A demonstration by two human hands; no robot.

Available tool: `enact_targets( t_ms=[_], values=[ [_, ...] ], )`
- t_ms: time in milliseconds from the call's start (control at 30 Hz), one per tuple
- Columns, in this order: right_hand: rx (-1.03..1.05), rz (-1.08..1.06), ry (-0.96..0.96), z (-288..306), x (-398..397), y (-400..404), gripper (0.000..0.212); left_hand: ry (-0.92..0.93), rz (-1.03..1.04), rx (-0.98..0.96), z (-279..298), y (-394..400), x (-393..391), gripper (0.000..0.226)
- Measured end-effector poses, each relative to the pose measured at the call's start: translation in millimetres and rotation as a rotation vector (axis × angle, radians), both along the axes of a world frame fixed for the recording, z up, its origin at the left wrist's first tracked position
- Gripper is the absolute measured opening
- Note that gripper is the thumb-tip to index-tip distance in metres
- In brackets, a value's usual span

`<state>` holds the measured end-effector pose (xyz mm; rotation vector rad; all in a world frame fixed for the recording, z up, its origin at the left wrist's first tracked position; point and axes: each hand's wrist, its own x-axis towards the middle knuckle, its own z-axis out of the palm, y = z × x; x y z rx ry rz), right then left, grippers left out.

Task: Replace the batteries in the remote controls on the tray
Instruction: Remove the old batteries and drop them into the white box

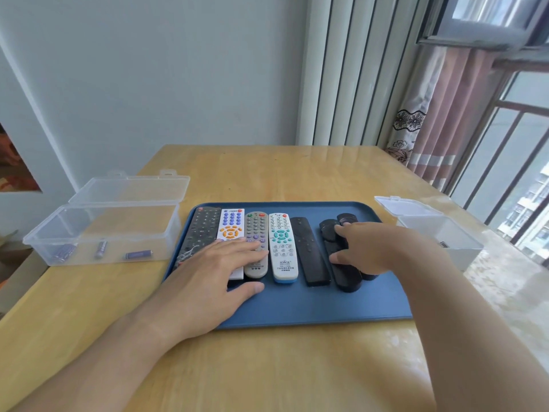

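We see two bare forearms, left hand (214, 275) and right hand (377, 248): no sleeves, watch, rings or gloves showing; nails short, unpainted.

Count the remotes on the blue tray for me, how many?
7, in a row, left to right: black, white with orange buttons, grey, white with teal buttons, slim black, and two black under the right hand.

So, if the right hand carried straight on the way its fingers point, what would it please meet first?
Probably the black remotes at the right of the tray: the right hand points left and away, fingertips already over or on them; contact is unclear.
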<state>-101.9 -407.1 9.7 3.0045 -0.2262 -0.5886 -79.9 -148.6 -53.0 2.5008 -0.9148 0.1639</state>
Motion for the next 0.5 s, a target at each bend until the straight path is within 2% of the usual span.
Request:
enact_targets(
  t_ms=[133,233,400,500],
  values=[
    [0.103,-0.013,-0.048,-5.1,6.4,-4.9,0.064,-0.007,0.000,0.005,0.4,-0.4,-0.4,0.052],
    [0.081,-0.046,-0.060,-8.9,6.5,-6.1,0.061,-0.016,0.003,0.003,0.3,-0.5,-0.8,0.052],
    [0.044,-0.075,-0.292,-8.9,7.1,-2.5,0.062,-0.024,0.001,-0.012,1.6,-0.3,-1.3,0.052],
    [0.019,-0.071,-0.308,-8.1,6.7,2.1,0.058,-0.031,0.006,-0.015,1.8,0.4,-1.2,0.051]
  ],
)
